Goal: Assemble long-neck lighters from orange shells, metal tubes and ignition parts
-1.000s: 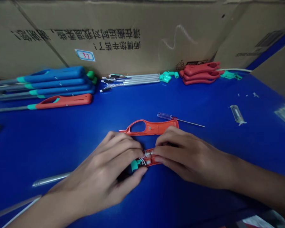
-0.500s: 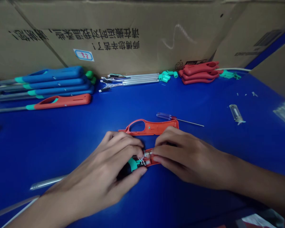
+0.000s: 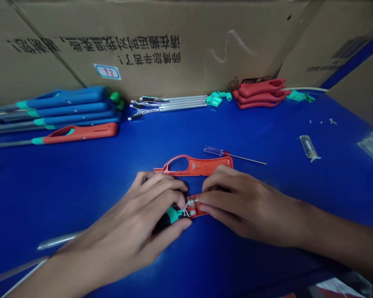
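Note:
An open red handle half point(image 3: 202, 210) with a green trigger piece point(image 3: 173, 214), white wires and a small clear part point(image 3: 193, 202) inside lies between my hands on the blue table. My left hand point(image 3: 153, 211) is wrapped round its left end, thumb along the near edge and fingertips by the wires. My right hand point(image 3: 236, 198) pinches at its right end, fingertips on the clear part and the red shell. Just beyond them lies an empty red handle half point(image 3: 205, 166), inner side up, with a screwdriver point(image 3: 217, 151) behind it.
Assembled blue lighters point(image 3: 81, 97) and a red one point(image 3: 93, 130) are stacked at back left. Metal tubes point(image 3: 186, 103), green pieces point(image 3: 216, 99) and red shells point(image 3: 261, 95) line the cardboard box point(image 3: 199, 25). A clear part point(image 3: 308, 147) lies right; a tube point(image 3: 60, 239) lies left.
The view has shifted slightly. My left fingertips have moved a little at the wires, and more of the clear part shows; both hands otherwise keep their places.

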### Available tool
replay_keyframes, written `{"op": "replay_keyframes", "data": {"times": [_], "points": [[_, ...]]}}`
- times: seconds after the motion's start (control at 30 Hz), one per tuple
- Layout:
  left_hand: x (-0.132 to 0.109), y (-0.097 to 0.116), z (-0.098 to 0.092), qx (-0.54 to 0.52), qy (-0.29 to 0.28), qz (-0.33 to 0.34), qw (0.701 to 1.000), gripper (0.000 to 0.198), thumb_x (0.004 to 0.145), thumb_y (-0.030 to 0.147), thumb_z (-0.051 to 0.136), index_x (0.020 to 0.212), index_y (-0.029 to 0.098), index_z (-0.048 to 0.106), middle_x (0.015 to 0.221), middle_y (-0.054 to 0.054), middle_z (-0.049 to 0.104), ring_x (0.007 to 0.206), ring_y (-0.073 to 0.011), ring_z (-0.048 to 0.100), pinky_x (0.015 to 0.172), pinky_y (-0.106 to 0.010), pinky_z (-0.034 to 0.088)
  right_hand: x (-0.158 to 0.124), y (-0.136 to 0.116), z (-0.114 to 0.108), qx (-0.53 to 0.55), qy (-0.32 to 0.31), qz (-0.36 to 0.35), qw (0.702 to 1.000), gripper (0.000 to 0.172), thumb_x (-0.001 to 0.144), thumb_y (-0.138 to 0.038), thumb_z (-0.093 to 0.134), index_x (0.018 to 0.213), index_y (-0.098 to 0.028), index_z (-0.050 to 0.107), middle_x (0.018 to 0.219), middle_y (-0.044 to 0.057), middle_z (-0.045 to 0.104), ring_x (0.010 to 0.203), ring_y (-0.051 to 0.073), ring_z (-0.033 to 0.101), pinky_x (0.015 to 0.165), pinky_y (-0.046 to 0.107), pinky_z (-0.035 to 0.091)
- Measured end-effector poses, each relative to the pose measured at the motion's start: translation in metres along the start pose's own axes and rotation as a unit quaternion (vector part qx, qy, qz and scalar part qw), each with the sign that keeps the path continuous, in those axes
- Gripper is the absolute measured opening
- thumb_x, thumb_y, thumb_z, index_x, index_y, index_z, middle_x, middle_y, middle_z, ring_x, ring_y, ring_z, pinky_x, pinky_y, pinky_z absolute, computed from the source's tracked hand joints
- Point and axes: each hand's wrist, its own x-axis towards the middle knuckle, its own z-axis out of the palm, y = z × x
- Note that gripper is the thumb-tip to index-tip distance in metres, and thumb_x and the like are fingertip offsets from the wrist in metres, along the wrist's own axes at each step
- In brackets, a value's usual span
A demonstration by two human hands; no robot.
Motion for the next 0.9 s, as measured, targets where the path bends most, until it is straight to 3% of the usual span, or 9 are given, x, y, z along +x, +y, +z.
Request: {"op": "replay_keyframes", "data": {"times": [0.47,0.9], "points": [[-0.0003,0.0023,0.0022,-0.011,0.032,0.021,0.999,0.008,0.093,0.023,0.062,0.101,0.021,0.062,0.109,-0.003,0.065,0.106,-0.0199,0.058,0.093,-0.039,0.04,-0.0014,0.0013,-0.002,0.019,-0.011,-0.003,1.0,0.014,0.096,-0.012,0.055,0.098,-0.011,0.069,0.095,0.01,0.066,0.09,0.019,0.062,0.083,0.034,0.054],[0.0004,0.0034,0.0028,-0.01,0.036,-0.001,0.999,0.021,0.093,0.024,0.061,0.112,0.021,0.055,0.103,-0.001,0.066,0.098,-0.019,0.061,0.093,-0.039,0.04,-0.0029,0.0008,-0.002,0.032,0.001,-0.006,0.999,0.013,0.091,-0.009,0.057,0.097,-0.012,0.069,0.096,0.01,0.065,0.089,0.018,0.06,0.083,0.032,0.053]]}}
